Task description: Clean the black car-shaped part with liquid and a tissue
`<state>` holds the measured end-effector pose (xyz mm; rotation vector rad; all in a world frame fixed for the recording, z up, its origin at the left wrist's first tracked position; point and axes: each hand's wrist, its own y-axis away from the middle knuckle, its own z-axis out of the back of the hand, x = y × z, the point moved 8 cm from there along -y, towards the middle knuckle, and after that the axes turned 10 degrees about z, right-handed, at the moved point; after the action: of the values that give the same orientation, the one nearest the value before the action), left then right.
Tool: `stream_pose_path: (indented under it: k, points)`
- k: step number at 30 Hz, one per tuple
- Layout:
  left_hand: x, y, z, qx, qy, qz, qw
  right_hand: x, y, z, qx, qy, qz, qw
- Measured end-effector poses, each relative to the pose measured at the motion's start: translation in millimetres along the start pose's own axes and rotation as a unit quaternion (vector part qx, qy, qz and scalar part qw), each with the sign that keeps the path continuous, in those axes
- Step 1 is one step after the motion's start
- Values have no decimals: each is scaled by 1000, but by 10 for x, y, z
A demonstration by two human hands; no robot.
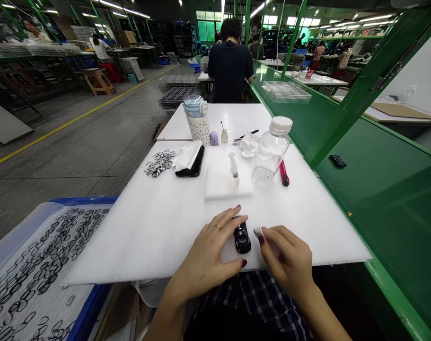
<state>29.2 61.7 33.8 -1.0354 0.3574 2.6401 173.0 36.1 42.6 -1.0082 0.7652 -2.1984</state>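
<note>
A small glossy black toy car lies on the white foam sheet near its front edge. My left hand rests over the car's left side, with the fingers stretched and the thumb curled under its near end. A ring sits on one finger. My right hand is just right of the car, its fingers pinched on a small white piece close to the car's side.
Behind lie a syringe on a white pad, a clear bottle, a red pen, a phone under a cloth, a dotted cup and loose black rings. A blue tray of rings stands left. A person stands ahead.
</note>
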Motion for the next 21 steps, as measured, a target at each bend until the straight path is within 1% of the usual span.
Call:
stream_pose_path:
  k: [1, 2, 4, 6, 8, 10, 12, 15, 18, 21]
  points:
    - [-4, 1, -21, 8, -14, -7, 1000, 67, 32, 10, -15, 30, 28, 999]
    - [-4, -1, -34, 7, -25, -12, 1000, 127, 55, -5, -16, 58, 48, 997]
    - [-1, -9, -42, -15, -34, -15, 999, 202, 71, -73, 6, 104, 68, 992]
    - [2, -18, -46, -41, -32, -15, 999, 207, 64, -109, 22, 136, 57, 989]
    - [9, -25, -49, -64, -26, -10, 998, 153, 58, -85, 20, 157, 26, 987]
    - [24, -27, -48, -87, -21, 0, 996, 71, 68, -30, 12, 158, -13, 987]
    - [49, -17, -36, -111, -17, 13, 994, 7, 92, 28, -1, 136, -37, 990]
    - [87, 11, -11, -135, -10, 23, 991, -8, 126, 64, -11, 98, -33, 995]
    - [99, 30, 1, -126, 2, 11, 992, 23, 150, 19, 12, 75, -11, 997]
    - [97, 33, 11, -115, 10, 4, 993, 19, 165, -13, 28, 71, -14, 997]
